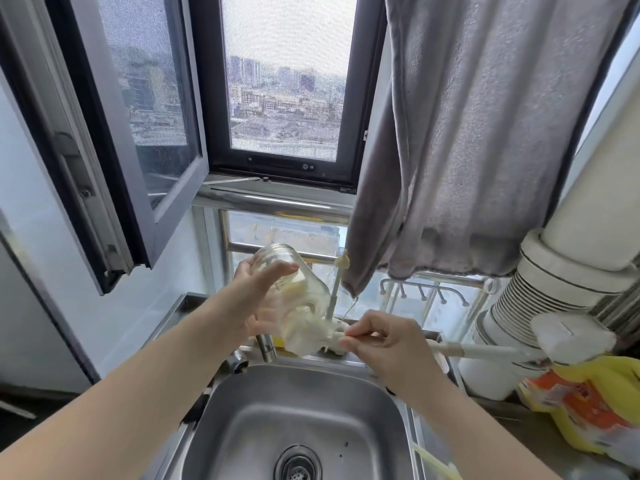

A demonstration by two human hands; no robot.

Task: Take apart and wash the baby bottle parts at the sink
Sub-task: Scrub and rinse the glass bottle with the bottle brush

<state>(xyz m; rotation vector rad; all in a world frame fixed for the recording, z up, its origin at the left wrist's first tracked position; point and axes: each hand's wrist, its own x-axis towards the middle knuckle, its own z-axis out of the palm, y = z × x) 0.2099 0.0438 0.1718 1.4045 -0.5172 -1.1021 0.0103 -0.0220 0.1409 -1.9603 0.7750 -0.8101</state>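
Observation:
Above the steel sink [242,403] my left hand [256,296] grips a clear glass baby bottle [294,282], tilted with its base up and its mouth down to the right. The bottle is blurred near its mouth, where a cream-coloured part [311,336] sits. My right hand [384,341] pinches something thin and pale just right of that mouth; what it is I cannot tell. A long white brush handle [485,351] runs right from behind that hand.
A grey towel [467,150] hangs at the right over a rack of hooks [422,292]. A small brush [337,282] stands upright behind the bottle. The tap [265,346] is behind the sink, the drain [298,465] at the bottom. A yellow-orange bag [581,403] lies at right.

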